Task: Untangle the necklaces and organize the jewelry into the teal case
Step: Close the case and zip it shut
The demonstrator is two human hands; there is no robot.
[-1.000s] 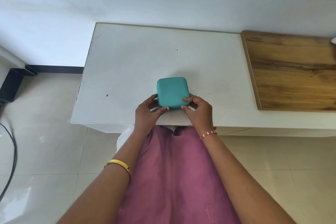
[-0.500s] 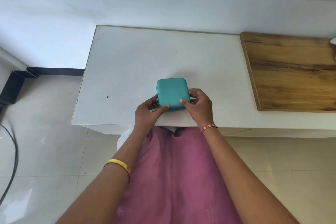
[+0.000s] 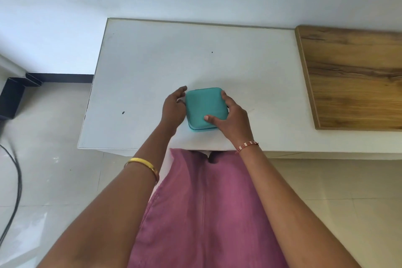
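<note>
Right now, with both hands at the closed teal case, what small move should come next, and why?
Probably unzip it: the square teal zip case lies shut on the white table, the right hand grips it, the left hand rests at its side, and no jewelry is visible.

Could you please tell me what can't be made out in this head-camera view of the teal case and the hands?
- Contents of the teal case: lid closed, head view.
- Necklaces: none visible.
- Case's right side: covered by the right hand.
- Fingertips of the left hand: contact with the case unclear.
- Wooden board: cut off by the right edge.
</note>
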